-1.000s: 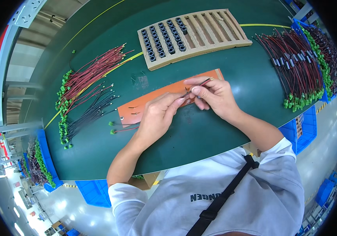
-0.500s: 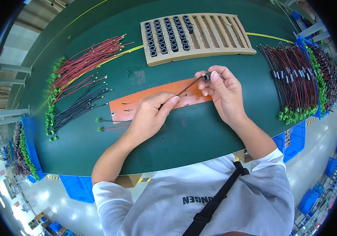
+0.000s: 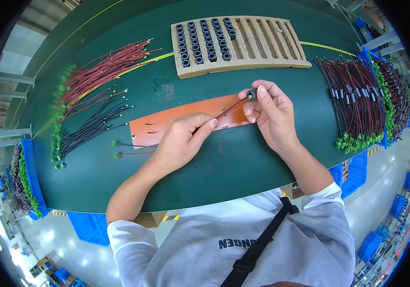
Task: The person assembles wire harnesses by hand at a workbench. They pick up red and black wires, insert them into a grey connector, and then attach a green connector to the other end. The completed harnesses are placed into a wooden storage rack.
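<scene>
A red and black wire pair (image 3: pixel 230 109) runs from my left hand (image 3: pixel 178 143), closed with thumb and forefinger pinching it. Its other ends trail out to the left, each with a green connector (image 3: pixel 116 155). My right hand (image 3: pixel 276 115) pinches a short black ferrite core (image 3: pixel 252 93) between thumb and fingers. The wire tips meet the core's near opening; how deep they reach inside I cannot tell. Both hands hover over an orange board (image 3: pixel 140 128) lying on the green table (image 3: pixel 205 179).
Beyond the board stands a cardboard slotted tray (image 3: pixel 243 70) with rows of black cores in its left slots. Loose red wires (image 3: pixel 107 71) and black wires (image 3: pixel 92 126) lie at left. A bundle of wires with cores (image 3: pixel 353 95) lies at right, beside a blue bin (image 3: pixel 370 52).
The core has turned in my right fingers, so its opening with the wire tips now shows. My left hand keeps its pinch. The whole view has shifted slightly.
</scene>
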Tool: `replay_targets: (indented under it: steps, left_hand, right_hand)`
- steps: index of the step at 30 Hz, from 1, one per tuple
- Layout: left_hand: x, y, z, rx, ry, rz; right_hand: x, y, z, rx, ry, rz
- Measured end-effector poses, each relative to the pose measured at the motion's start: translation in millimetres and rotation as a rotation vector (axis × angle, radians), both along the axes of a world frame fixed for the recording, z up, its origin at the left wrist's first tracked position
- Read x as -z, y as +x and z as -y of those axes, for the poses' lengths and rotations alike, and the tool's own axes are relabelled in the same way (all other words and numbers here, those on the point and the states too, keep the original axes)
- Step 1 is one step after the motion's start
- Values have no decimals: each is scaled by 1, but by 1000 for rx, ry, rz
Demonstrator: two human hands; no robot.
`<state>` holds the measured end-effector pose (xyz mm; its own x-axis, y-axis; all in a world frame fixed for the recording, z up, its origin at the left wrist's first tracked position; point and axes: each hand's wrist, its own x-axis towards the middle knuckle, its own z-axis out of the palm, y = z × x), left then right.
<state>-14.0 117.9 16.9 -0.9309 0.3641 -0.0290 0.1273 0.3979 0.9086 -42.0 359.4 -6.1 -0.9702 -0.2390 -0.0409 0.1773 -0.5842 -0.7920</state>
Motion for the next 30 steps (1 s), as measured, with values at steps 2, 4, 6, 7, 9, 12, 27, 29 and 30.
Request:
replay_targets:
  steps: [2, 4, 6, 7, 9, 12, 27, 29, 30]
  left_hand:
    - [-4, -1, 0, 7, 2, 49]
    - [-2, -1, 1, 8, 6, 16]
    - [1, 0, 1, 8, 26, 1]
    - [1, 0, 1, 9, 43, -1]
    - [2, -1, 1, 19, 73, -7]
    - [3, 0, -1, 48, 106, -15]
    - [-18, 2, 32, -47, -115, -181]
    - [-15, 4, 31, -19, -105, -189]
    - [-14, 6, 30, -7, -102, -191]
  right_hand:
    - [-4, 0, 2, 14, 79, -27]
    - [-12, 3, 6, 55, 236, -57]
    - [-15, 4, 6, 52, 305, -147]
    - [-16, 3, 6, 52, 339, -195]
    - [-15, 1, 3, -23, 209, -127]
    - [-14, 3, 3, -102, 205, -127]
    - [-9, -35, -38, 50, 68, -191]
    - [-9, -26, -26, -60, 70, -184]
    - [-7, -18, -11, -153, 80, -184]
